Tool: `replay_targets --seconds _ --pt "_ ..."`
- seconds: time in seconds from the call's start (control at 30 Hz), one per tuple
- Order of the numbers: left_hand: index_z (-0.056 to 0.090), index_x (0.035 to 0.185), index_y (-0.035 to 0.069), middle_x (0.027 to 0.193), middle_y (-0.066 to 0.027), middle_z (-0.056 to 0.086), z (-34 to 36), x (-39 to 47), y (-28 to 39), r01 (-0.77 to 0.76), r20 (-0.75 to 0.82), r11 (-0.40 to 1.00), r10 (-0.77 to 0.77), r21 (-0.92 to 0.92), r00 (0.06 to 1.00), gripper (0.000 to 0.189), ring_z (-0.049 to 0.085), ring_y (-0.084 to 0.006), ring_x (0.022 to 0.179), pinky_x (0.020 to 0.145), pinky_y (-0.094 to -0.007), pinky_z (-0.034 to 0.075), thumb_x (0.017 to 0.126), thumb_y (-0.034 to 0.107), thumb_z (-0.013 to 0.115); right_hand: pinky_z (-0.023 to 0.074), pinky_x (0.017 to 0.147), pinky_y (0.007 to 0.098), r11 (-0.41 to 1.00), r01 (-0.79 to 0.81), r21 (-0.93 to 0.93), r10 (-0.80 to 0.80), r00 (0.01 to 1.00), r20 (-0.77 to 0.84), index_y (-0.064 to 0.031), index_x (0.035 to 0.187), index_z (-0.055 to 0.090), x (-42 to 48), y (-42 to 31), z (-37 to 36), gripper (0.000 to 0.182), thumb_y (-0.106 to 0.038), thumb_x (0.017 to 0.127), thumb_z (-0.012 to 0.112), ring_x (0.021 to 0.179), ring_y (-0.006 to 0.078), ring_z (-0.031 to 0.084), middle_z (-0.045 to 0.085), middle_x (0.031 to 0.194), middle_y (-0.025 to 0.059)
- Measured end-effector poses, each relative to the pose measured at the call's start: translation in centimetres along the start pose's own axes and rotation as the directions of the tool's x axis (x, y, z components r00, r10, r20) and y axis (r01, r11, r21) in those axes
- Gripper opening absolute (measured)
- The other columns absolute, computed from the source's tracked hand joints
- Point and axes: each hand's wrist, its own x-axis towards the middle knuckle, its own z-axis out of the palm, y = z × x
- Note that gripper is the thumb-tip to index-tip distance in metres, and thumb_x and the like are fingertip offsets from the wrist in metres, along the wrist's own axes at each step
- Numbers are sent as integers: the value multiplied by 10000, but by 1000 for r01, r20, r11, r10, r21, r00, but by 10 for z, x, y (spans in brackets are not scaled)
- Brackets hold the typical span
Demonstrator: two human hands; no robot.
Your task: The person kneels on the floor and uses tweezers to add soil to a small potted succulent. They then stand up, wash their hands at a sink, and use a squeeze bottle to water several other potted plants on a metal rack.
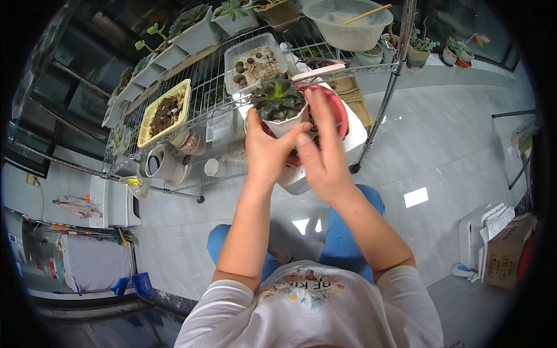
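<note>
A dark-leaved rosette succulent (pixel 278 95) with a bright green centre grows in a white angular pot (pixel 287 126). My left hand (pixel 267 152) grips this pot, its thumb across the near side and its fingers around the left. My right hand (pixel 326 161) is by the pot's right side, fingers apart and slightly blurred; whether it touches the rim is hard to tell. Beneath both hands is a red basin (pixel 341 111) with dark soil in it, partly hidden. The basin rests on a white support (pixel 359 126) in front of my knees.
A wire shelf rack (pixel 209 71) stands ahead, its metal post (pixel 389 93) to the right. On it are a clear tub with brown pellets (pixel 256 65), a yellow tray of soil (pixel 167 111), potted succulents (pixel 191 26) and a translucent bowl (pixel 348 26) with a stick.
</note>
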Motion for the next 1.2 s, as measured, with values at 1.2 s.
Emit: replay_targets --seconds 1.2 --pt "376 1308 29 1237 -83 519 -48 26 2 219 387 962 -141 -164 911 801 505 -189 1133 987 -339 403 638 51 816 287 1069 384 986 -57 159 49 997 53 26 1428 212 2 -3 3 674 -43 841 537 1307 312 364 348 1413 214"
